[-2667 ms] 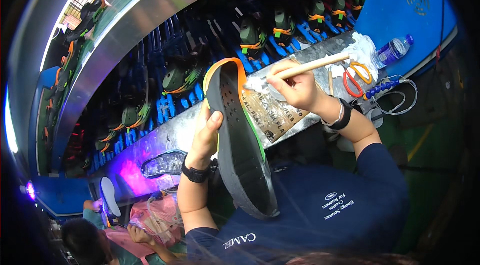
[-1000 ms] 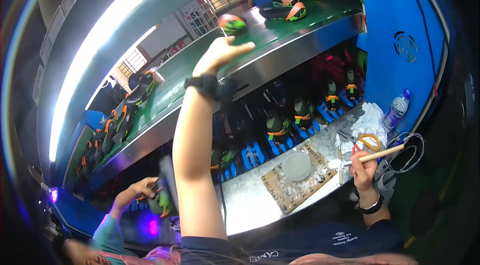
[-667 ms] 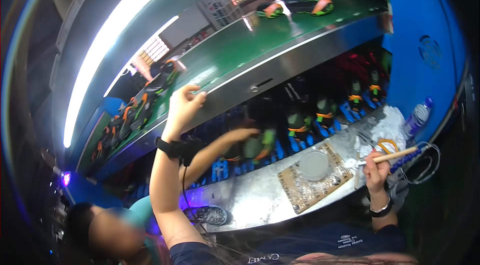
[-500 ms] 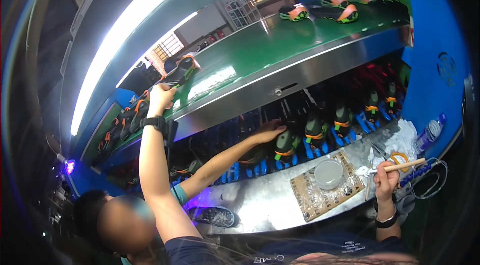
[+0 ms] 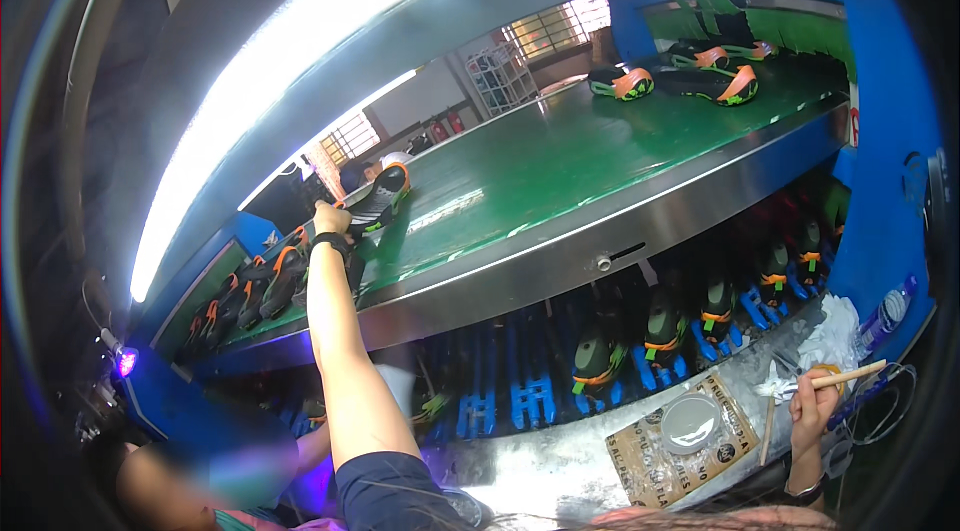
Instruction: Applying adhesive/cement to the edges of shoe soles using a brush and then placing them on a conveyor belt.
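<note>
My left hand (image 5: 332,221) reaches up to the green belt, its fingers closed on the near end of a shoe sole (image 5: 382,199). This sole is black and grey with an orange heel and green patches. At the lower right, my right hand (image 5: 808,409) grips a brush (image 5: 850,374) by its pale wooden handle. A round container (image 5: 690,423) of whitish liquid stands to the left of that hand, on a piece of printed cardboard (image 5: 640,456). Several soles (image 5: 285,281) lie on the belt left of my left hand.
Below the belt, shoe uppers (image 5: 597,361) sit on blue rack holders (image 5: 530,401). More orange-heeled soles (image 5: 735,86) lie at the belt's far right. White cloth (image 5: 832,331) and a bottle (image 5: 885,321) are on the metal ledge. A co-worker's arm (image 5: 315,446) shows lower left.
The view has shifted, so the belt and rack sit lower. The co-worker's hand has drawn back from the shoe uppers. My left hand stays at the sole; my right still holds the brush.
</note>
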Demonstrator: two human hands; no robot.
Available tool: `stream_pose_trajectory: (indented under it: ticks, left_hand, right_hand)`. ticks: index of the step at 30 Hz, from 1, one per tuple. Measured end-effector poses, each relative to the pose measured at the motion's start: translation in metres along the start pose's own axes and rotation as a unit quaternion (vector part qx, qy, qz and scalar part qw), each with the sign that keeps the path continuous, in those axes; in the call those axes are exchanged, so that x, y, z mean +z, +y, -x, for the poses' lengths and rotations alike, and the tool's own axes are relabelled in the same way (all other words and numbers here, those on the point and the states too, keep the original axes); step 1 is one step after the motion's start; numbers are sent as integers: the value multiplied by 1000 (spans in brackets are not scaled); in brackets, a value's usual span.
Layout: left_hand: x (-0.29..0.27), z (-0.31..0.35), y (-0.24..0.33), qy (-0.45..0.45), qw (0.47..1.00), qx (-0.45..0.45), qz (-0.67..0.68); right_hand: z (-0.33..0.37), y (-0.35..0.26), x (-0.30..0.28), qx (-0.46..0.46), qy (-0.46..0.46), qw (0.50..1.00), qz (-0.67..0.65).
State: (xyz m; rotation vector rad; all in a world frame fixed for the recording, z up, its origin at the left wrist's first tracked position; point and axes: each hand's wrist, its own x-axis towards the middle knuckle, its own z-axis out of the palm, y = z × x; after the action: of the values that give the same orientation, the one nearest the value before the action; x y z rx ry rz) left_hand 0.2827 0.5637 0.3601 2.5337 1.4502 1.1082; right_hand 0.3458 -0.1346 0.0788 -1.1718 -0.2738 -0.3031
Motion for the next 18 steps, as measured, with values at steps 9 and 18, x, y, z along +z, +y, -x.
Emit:
stream_pose_trajectory:
  ticks: [9, 18]
  left_hand:
    - [-107, 117, 50, -224, 914, 57, 333]
    - [-132, 189, 90, -288, 917, 248, 125]
  right_hand:
    - [-4, 9, 14, 59, -71, 995, -40]
    - [8, -14, 22, 59, -112, 989, -77]
